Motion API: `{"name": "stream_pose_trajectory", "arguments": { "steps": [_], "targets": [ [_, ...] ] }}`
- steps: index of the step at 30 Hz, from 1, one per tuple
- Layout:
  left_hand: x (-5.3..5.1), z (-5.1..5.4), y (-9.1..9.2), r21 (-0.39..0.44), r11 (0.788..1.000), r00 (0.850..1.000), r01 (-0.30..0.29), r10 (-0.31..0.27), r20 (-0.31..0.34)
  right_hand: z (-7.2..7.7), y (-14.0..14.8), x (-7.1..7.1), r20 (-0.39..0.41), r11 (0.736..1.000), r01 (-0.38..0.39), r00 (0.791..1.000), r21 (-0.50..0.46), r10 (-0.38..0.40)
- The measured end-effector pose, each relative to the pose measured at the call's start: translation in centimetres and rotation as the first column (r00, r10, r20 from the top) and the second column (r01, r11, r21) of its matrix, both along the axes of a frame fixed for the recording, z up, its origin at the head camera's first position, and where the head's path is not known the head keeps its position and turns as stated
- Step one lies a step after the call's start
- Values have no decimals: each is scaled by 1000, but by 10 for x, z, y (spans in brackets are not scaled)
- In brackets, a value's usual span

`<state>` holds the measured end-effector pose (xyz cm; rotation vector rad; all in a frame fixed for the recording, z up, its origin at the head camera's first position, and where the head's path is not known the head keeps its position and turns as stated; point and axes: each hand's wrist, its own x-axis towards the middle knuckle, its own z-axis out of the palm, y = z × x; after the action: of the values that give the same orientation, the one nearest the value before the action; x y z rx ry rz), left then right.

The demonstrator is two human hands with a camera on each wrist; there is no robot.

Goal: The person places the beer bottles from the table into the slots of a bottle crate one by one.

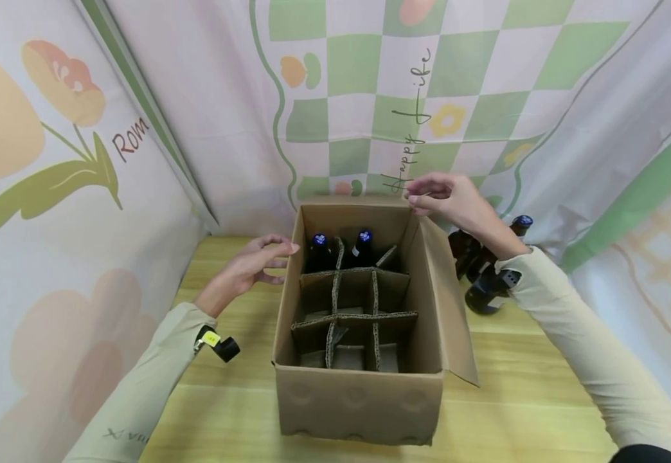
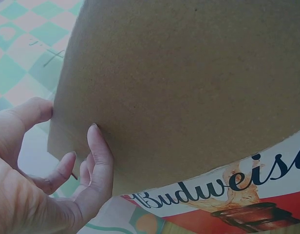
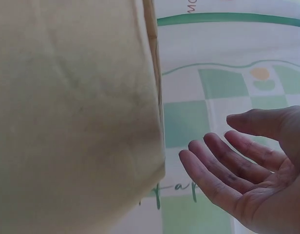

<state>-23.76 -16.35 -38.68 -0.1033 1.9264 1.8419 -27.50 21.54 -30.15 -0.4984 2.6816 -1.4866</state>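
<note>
A cardboard box (image 1: 358, 402) stands on the table with its top open and a cardboard divider (image 1: 355, 316) inside. Two dark bottles (image 1: 319, 254) with blue caps sit in its back row. At the box's left wall, my left hand (image 1: 254, 262) has its fingers spread and touches the upper edge. The left wrist view shows that hand (image 2: 67, 175) against a brown flap (image 2: 179, 87) above a printed Budweiser side. Over the back right corner hovers my right hand (image 1: 454, 199), fingers loosely bent. In the right wrist view, that hand (image 3: 252, 170) is apart from the cardboard and holds nothing.
Several dark bottles (image 1: 486, 292) stand right of the box, partly behind my right forearm. The right flap (image 1: 451, 315) leans outward towards them. Patterned curtains (image 1: 353, 64) rise behind and at both sides of the wooden table (image 1: 231, 399).
</note>
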Motion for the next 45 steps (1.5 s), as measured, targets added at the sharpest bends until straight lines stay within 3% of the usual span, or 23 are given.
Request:
{"name": "stream_pose_trajectory", "arguments": {
  "steps": [7, 23, 39, 45],
  "targets": [
    [1, 2, 0, -3, 1000, 1000, -4, 4, 4, -6, 12, -1, -45, 1000, -11, 999, -19, 10],
    [1, 1, 0, -4, 1000, 1000, 6, -6, -2, -15, 38, -1, -47, 996, 79, 996, -42, -81],
    [0, 5, 1, -17, 1000, 1000, 15, -15, -2, -32, 66, -2, -5, 989, 147, 989, -12, -147],
    [0, 4, 1, -20, 1000, 1000, 12, -12, -1, -39, 75, -3, -15, 984, 172, 985, 41, -171]
  ]
}}
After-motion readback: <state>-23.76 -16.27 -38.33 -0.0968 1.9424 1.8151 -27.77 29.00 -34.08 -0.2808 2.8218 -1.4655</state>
